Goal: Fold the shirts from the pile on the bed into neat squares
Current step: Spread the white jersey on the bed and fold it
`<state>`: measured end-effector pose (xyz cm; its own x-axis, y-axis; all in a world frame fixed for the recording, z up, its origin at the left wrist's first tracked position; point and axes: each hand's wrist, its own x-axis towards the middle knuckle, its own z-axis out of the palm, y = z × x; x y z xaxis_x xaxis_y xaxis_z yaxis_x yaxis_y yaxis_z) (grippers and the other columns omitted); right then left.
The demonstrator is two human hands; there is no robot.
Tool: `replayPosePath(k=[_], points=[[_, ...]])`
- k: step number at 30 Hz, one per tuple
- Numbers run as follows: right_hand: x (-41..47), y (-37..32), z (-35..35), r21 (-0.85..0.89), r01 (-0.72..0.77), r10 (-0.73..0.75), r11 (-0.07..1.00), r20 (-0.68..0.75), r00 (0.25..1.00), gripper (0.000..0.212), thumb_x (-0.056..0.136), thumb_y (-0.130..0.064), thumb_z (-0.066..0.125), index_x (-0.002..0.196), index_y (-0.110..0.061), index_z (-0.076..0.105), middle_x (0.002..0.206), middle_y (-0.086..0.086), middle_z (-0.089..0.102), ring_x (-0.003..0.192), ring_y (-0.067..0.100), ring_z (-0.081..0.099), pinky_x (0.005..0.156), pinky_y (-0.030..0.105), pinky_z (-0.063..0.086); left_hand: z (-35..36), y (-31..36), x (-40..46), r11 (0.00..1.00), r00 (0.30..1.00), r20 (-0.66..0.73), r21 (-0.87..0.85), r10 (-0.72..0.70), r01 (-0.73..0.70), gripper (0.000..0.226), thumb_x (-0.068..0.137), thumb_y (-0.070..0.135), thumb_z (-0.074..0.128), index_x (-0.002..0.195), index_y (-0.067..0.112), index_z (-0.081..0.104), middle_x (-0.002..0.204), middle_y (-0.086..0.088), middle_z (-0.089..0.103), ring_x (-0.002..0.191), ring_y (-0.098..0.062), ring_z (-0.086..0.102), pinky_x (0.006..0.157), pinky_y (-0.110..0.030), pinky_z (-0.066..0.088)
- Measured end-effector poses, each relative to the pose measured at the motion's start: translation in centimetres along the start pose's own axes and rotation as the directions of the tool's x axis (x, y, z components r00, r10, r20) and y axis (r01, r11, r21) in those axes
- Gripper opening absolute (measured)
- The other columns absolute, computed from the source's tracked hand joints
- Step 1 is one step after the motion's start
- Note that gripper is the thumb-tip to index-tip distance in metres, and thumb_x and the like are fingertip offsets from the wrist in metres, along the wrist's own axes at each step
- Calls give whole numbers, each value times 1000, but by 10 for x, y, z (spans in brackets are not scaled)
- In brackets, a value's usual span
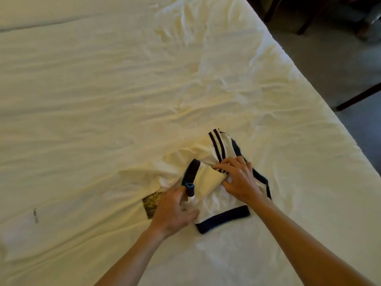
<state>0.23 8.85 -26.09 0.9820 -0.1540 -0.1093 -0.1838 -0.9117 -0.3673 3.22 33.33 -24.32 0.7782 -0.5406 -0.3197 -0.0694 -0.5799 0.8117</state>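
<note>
Left hand grips the white navy-trimmed shirt edge, fingers curled. Right hand pinches its centre fold on the bed.

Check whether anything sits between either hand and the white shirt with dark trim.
Nothing visible does. The left hand and right hand are both already on the shirt, which lies on the bed sheet.

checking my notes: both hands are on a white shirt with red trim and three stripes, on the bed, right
Not quite: the trim and stripes are dark navy, not red. The head view shows both the left hand and the right hand on the white shirt, which lies on the bed.
</note>
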Motion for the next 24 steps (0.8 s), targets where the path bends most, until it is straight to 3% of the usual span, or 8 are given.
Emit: replayPosePath(k=[3, 6, 12, 14, 16, 19, 21, 24], points=[[-2, -2, -4, 48, 23, -16, 999, -147, 989, 27, 75, -26, 77, 101, -25, 74, 98, -5, 64, 91, 21, 54, 76, 36, 38, 2, 5, 6, 999, 991, -129, 44, 28, -23, 30, 71, 43, 71, 92, 23, 71, 84, 13, 65, 77, -6, 61, 68, -32, 52], [-5, -6, -7, 127, 5, 27, 992, -248, 968, 23, 76, -36, 63, 90, -19, 69, 90, -6, 64, 85, 17, 54, 71, 35, 39, -3, 22, 6, 997, 975, -224, -67, 15, -31, 11, 69, 26, 70, 76, 18, 66, 59, 9, 55, 53, -10, 50, 51, -18, 36], [-10, -4, -8, 13, -35, 33, 999, 113, 993, 39, 70, -43, 58, 106, -29, 66, 102, -11, 56, 101, 18, 47, 87, 39, 33, -12, 20, 7, 986, 989, -85, -126, -120, 109, 28, 71, 6, 70, 61, 23, 50, 49, 15, 49, 46, -3, 43, 47, -15, 31], [-7, -6, -11, 7, -27, 26, 1000, 106, 994, 44, 73, -54, 53, 108, -31, 68, 98, -12, 54, 98, 15, 44, 88, 39, 33, -14, 23, 7, 985, 992, -69, -138, -109, 99, 33, 73, 0, 69, 66, 29, 56, 53, 23, 56, 50, 3, 50, 50, -11, 34], [-6, -7, -12, 42, -22, 22, 999, 1, 1000, 35, 78, -52, 56, 95, -26, 73, 87, -12, 54, 89, 12, 44, 83, 39, 36, -15, 25, 5, 979, 995, -44, -189, -84, 74, 36, 75, -7, 68, 80, 29, 67, 68, 26, 66, 64, 8, 60, 59, -8, 40], [-13, -7, -11, 163, 33, -3, 986, -183, 983, 23, 76, -41, 58, 79, -21, 70, 79, -18, 54, 80, 7, 44, 75, 33, 38, -18, 23, 2, 956, 994, -56, -281, -97, 78, 30, 76, -9, 64, 81, 19, 73, 73, 8, 71, 70, -5, 65, 60, -25, 50], [-19, -4, -14, 178, 40, -22, 983, -103, 994, 28, 71, -43, 54, 77, -20, 69, 76, -18, 56, 78, 6, 45, 73, 32, 36, -18, 17, 3, 954, 989, -64, -280, -131, 108, 19, 73, 3, 63, 84, 15, 72, 76, -4, 71, 71, -17, 67, 63, -39, 53], [-18, -2, -18, 283, -66, 69, 957, -2, 998, 29, 71, -45, 52, 71, -23, 71, 68, -16, 63, 68, 4, 54, 70, 34, 46, -18, 12, 7, 966, 985, -13, -197, -174, 168, 30, 66, 23, 63, 96, 26, 69, 83, -1, 72, 78, -22, 67, 69, -43, 55]])
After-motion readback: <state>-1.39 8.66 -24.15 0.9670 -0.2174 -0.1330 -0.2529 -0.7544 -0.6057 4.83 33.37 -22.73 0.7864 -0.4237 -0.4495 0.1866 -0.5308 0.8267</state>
